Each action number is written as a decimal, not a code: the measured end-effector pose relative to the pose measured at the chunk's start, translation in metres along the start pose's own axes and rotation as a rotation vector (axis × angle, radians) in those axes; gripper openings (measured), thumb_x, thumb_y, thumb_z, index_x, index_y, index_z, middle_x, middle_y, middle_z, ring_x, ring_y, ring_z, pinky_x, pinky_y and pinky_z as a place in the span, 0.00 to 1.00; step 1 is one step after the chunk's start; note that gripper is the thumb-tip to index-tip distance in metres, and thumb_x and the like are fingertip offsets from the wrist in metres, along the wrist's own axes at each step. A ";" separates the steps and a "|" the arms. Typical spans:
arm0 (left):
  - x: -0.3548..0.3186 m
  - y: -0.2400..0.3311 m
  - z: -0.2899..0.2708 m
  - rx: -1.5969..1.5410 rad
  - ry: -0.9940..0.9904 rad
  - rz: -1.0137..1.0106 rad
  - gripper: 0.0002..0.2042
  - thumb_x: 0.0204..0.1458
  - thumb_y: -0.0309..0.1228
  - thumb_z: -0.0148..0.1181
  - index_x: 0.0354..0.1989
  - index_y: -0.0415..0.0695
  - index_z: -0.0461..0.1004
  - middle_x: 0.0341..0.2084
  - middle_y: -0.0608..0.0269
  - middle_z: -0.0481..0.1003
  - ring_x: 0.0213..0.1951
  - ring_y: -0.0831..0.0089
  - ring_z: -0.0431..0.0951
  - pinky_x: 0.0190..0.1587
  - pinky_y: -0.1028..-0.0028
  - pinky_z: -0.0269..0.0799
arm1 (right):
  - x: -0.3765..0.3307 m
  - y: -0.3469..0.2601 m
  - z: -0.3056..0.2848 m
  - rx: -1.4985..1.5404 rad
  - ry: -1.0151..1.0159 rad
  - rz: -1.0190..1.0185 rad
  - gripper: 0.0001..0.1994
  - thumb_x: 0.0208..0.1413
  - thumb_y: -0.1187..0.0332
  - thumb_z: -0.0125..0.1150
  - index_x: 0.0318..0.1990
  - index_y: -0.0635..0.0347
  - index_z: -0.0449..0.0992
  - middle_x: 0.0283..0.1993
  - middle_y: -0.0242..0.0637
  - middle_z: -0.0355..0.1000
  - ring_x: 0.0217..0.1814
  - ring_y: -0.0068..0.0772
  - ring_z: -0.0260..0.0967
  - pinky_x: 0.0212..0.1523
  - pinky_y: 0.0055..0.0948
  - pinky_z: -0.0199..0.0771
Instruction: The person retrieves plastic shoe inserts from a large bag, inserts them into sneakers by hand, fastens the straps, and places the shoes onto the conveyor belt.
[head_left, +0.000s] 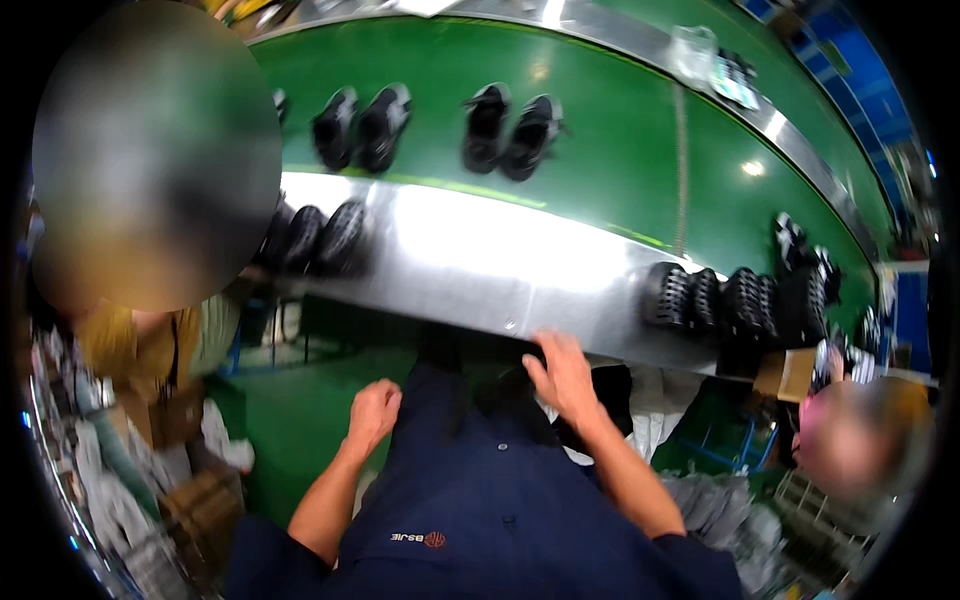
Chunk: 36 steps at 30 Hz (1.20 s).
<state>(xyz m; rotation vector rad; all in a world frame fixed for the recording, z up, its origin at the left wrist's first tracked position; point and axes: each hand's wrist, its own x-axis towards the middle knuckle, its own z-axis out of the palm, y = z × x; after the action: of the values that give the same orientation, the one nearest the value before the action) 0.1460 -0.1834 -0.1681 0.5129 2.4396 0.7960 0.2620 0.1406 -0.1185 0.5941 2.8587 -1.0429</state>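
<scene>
My right hand (pixel 563 375) is at the near edge of the steel ledge (pixel 440 245), its thumb apart from the fingers and nothing seen in it. Lower and to the left, my left hand (pixel 374 412) hangs beside my dark blue clothing with its fingers curled in; no object shows in it. Beyond the ledge, two pairs of dark shoes stand on a green belt, one pair (pixel 361 127) at left and another pair (pixel 511 131) nearer the middle. Neither hand touches a shoe.
Dark shoes (pixel 322 236) rest on the ledge at left, and several patterned ones (pixel 722 298) at right. Blurred people are at both sides. Brown cartons (pixel 165 412) stand lower left; grey plastic bags (pixel 722 510) lie lower right. A clear bag (pixel 692 53) sits on the far rail.
</scene>
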 end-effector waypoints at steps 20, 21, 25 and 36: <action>-0.233 -0.253 0.085 -0.479 0.275 -0.816 0.15 0.55 0.40 0.54 0.39 0.44 0.81 0.41 0.51 0.80 0.46 0.56 0.79 0.48 0.64 0.74 | 0.075 0.037 0.064 -0.868 -0.273 -0.649 0.23 0.57 0.61 0.57 0.61 0.53 0.72 0.34 0.39 0.72 0.33 0.40 0.70 0.34 0.45 0.72; -0.230 -0.264 0.069 -0.519 0.405 -0.834 0.14 0.55 0.40 0.54 0.39 0.44 0.81 0.41 0.51 0.80 0.46 0.57 0.79 0.48 0.64 0.74 | 0.079 0.034 0.064 -0.873 -0.377 -0.587 0.21 0.57 0.61 0.57 0.57 0.56 0.74 0.35 0.43 0.73 0.38 0.47 0.70 0.43 0.49 0.69; -0.207 -0.279 0.002 -0.890 0.881 -0.964 0.12 0.54 0.37 0.54 0.37 0.47 0.82 0.39 0.53 0.81 0.43 0.56 0.80 0.46 0.62 0.75 | 0.104 -0.065 0.105 -0.809 -0.561 -0.394 0.18 0.57 0.61 0.57 0.51 0.60 0.77 0.38 0.49 0.74 0.42 0.54 0.71 0.48 0.52 0.69; -0.239 -0.334 0.009 -0.999 0.668 -1.184 0.13 0.49 0.39 0.58 0.36 0.45 0.83 0.33 0.49 0.81 0.36 0.52 0.81 0.40 0.58 0.76 | 0.146 -0.453 0.296 -0.284 -0.814 -0.749 0.16 0.51 0.69 0.63 0.44 0.72 0.75 0.38 0.54 0.76 0.42 0.52 0.75 0.48 0.40 0.73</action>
<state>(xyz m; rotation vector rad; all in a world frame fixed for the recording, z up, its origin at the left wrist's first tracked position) 0.2783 -0.5501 -0.2989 -1.5793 1.8581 1.4813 -0.0666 -0.3125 -0.0941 -0.7990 2.3630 -0.6441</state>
